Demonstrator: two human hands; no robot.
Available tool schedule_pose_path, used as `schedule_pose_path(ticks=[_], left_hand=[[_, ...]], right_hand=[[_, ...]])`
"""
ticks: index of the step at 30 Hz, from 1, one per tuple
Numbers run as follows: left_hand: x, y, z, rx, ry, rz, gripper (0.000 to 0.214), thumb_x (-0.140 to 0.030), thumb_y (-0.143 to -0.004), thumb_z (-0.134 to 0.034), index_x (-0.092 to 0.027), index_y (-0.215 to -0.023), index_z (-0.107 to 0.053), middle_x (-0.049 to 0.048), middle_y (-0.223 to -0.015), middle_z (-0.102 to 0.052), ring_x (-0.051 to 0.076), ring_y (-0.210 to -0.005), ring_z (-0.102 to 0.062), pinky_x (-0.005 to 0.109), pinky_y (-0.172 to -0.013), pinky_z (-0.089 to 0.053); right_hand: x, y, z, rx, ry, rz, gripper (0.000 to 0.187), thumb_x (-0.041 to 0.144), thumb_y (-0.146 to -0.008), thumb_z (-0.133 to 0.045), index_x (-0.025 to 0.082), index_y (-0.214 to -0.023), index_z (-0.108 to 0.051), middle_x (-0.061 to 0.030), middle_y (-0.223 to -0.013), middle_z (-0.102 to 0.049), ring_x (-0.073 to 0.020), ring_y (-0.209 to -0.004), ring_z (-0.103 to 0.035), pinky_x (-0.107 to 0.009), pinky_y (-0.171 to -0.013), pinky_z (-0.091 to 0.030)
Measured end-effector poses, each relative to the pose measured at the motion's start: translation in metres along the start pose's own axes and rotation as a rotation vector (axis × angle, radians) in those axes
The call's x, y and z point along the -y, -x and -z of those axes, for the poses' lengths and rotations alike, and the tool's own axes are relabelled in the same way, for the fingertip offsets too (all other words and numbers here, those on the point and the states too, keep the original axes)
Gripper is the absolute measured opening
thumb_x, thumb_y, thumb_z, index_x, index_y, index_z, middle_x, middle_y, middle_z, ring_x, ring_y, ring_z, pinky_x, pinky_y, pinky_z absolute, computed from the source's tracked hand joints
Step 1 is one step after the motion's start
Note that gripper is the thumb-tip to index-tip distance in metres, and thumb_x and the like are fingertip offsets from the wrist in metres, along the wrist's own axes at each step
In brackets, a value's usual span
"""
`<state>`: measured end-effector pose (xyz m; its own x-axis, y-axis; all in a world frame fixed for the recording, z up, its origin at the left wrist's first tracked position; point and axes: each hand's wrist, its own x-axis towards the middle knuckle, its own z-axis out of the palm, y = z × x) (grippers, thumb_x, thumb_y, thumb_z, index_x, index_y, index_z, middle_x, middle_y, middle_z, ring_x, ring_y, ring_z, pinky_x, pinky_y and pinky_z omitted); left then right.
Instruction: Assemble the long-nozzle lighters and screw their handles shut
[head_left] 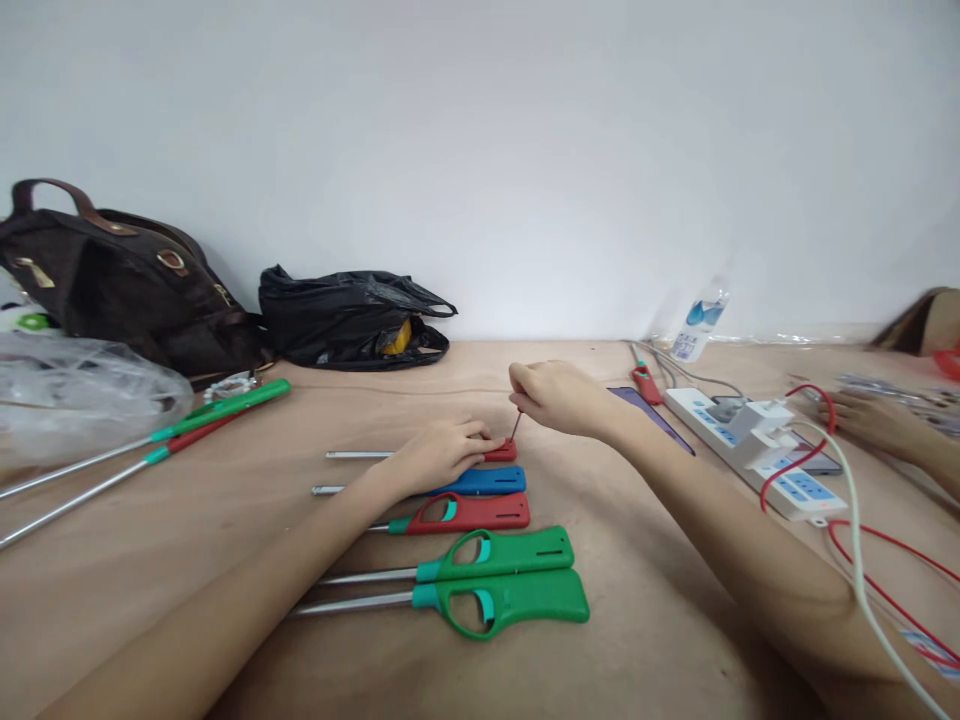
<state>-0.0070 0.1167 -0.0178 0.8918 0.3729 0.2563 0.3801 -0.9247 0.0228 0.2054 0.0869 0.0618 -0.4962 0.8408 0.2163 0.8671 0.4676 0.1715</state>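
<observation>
Several long-nozzle gas lighters lie side by side on the tan table [637, 560]. My left hand [439, 452] rests closed over the farthest one, a red lighter [504, 453], pressing it down. My right hand [559, 395] pinches a thin small screwdriver [516, 425] whose tip points down at that red lighter's end. Nearer to me lie a blue lighter [484, 482], another red lighter [472, 513] and two green lighters [510, 553], [517, 600], all with metal nozzles pointing left.
More lighters [187, 425] lie at the left beside a clear plastic bag [82, 395], a brown handbag [127, 285] and a black plastic bag [349, 318]. A white power strip [757, 450] with red and white cables sits right; another person's hand [870, 420] is beyond it. A bottle [697, 325] stands by the wall.
</observation>
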Motion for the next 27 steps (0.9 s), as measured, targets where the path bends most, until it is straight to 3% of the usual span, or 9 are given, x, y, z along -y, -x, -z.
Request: schedule_pose_path(ticks=[4, 8, 11, 14, 20, 22, 24, 27], left_hand=[[0.002, 0.0, -0.001, 0.006, 0.018, -0.006, 0.034, -0.016, -0.096, -0.04, -0.023, -0.123, -0.06, 0.0036, -0.112, -0.063, 0.017, -0.098, -0.059, 0.027, -0.081, -0.046], [0.003, 0.0, -0.003, -0.005, 0.003, -0.007, 0.034, -0.017, -0.094, -0.045, -0.023, -0.125, -0.059, 0.0042, -0.112, -0.064, 0.019, -0.099, -0.059, 0.028, -0.083, -0.045], [0.002, 0.0, -0.003, -0.007, 0.0, 0.0, 0.034, -0.017, -0.094, -0.046, -0.022, -0.124, -0.059, 0.0042, -0.112, -0.064, 0.019, -0.099, -0.059, 0.028, -0.083, -0.046], [0.001, 0.001, -0.002, -0.01, 0.004, 0.002, 0.032, -0.017, -0.095, -0.043, -0.022, -0.121, -0.062, 0.0043, -0.112, -0.063, 0.019, -0.098, -0.059, 0.029, -0.082, -0.046], [0.0, 0.001, 0.0, -0.017, -0.017, -0.01, 0.035, -0.014, -0.094, -0.042, -0.022, -0.124, -0.059, 0.0046, -0.11, -0.064, 0.019, -0.098, -0.059, 0.03, -0.083, -0.047], [-0.001, 0.001, 0.0, -0.02, -0.014, 0.002, 0.033, -0.015, -0.094, -0.043, -0.022, -0.121, -0.061, 0.0046, -0.111, -0.064, 0.019, -0.099, -0.059, 0.03, -0.084, -0.047], [-0.001, 0.0, 0.0, -0.017, -0.009, 0.009, 0.031, -0.016, -0.093, -0.045, -0.022, -0.117, -0.063, 0.0044, -0.112, -0.064, 0.02, -0.1, -0.059, 0.03, -0.085, -0.047], [0.0, 0.0, 0.0, -0.002, -0.01, 0.004, 0.032, -0.015, -0.094, -0.044, -0.021, -0.12, -0.062, 0.0047, -0.111, -0.064, 0.02, -0.099, -0.059, 0.031, -0.084, -0.047]], right_hand=[[-0.002, -0.001, -0.001, 0.034, 0.104, -0.097, 0.033, 0.035, -0.097, -0.04, 0.012, -0.089, -0.061, -0.015, -0.083, -0.07, -0.025, -0.074, -0.064, -0.031, -0.059, -0.031], [-0.007, 0.005, 0.0, 0.002, -0.028, -0.031, 0.024, 0.027, -0.091, -0.049, 0.012, -0.108, -0.053, -0.0103, -0.088, -0.069, -0.0219, -0.074, -0.063, -0.028, -0.056, -0.029], [-0.007, 0.005, 0.002, 0.028, -0.058, 0.007, 0.014, 0.025, -0.089, -0.052, 0.014, -0.098, -0.056, -0.0088, -0.087, -0.068, -0.0199, -0.073, -0.061, -0.027, -0.056, -0.029], [-0.003, 0.002, 0.0, 0.02, -0.003, -0.026, 0.024, 0.034, -0.093, -0.049, 0.015, -0.084, -0.059, -0.0102, -0.081, -0.067, -0.0212, -0.072, -0.061, -0.029, -0.057, -0.029], [0.002, 0.002, -0.003, -0.075, -0.101, 0.065, 0.013, 0.018, -0.09, -0.051, 0.013, -0.101, -0.056, -0.0103, -0.099, -0.066, -0.0194, -0.082, -0.061, -0.028, -0.064, -0.035], [0.003, 0.002, -0.002, -0.043, -0.084, 0.041, 0.011, 0.022, -0.092, -0.051, 0.014, -0.094, -0.058, -0.0096, -0.092, -0.067, -0.0198, -0.078, -0.061, -0.028, -0.062, -0.034], [0.003, 0.001, -0.001, -0.014, -0.042, 0.004, 0.021, 0.031, -0.094, -0.051, 0.014, -0.085, -0.06, -0.0105, -0.086, -0.067, -0.021, -0.075, -0.062, -0.029, -0.06, -0.033], [0.003, 0.002, -0.001, -0.04, -0.039, 0.036, 0.018, 0.028, -0.093, -0.051, 0.013, -0.091, -0.061, -0.0125, -0.095, -0.067, -0.0225, -0.083, -0.063, -0.029, -0.065, -0.036]])
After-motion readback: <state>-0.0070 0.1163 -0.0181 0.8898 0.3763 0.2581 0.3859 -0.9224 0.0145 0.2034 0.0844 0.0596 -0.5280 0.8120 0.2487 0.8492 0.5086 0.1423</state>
